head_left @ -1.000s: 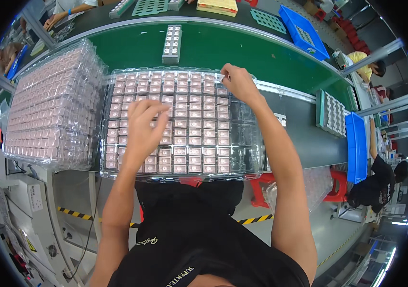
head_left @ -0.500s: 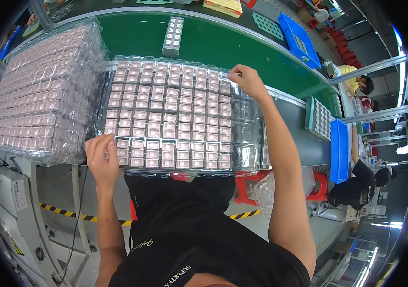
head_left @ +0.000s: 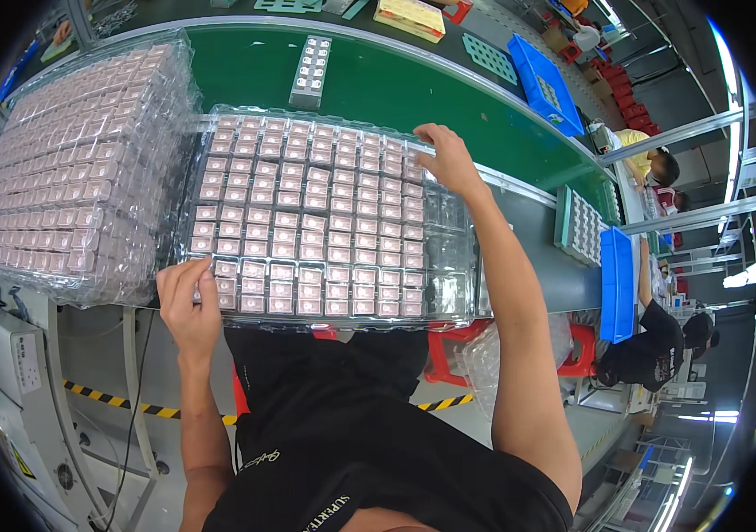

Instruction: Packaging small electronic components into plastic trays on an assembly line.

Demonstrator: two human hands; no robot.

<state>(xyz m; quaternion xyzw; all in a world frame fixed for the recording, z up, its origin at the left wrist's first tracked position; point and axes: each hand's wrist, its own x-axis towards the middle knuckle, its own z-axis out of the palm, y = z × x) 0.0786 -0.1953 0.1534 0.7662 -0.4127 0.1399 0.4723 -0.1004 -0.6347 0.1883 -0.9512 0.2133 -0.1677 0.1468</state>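
Observation:
A clear plastic blister tray (head_left: 458,257) filled with rows of small pinkish square parts (head_left: 316,222) lies across the workbench edge in front of me. My left hand (head_left: 187,301) grips the tray's near left corner, fingers curled over its rim. My right hand (head_left: 444,160) holds the tray's far right edge, thumb and fingers pinching the rim. The rightmost columns of the tray look vacant.
A tall stack of similar filled trays (head_left: 76,168) wrapped in clear film stands to the left. A green conveyor belt (head_left: 378,80) runs behind, carrying a small grey tray (head_left: 309,71). Blue bins (head_left: 544,82) and other workers (head_left: 653,346) are at the right.
My left hand slid from the top of the tray down to its near left corner. The right hand stayed on the far right edge. The view shifted slightly.

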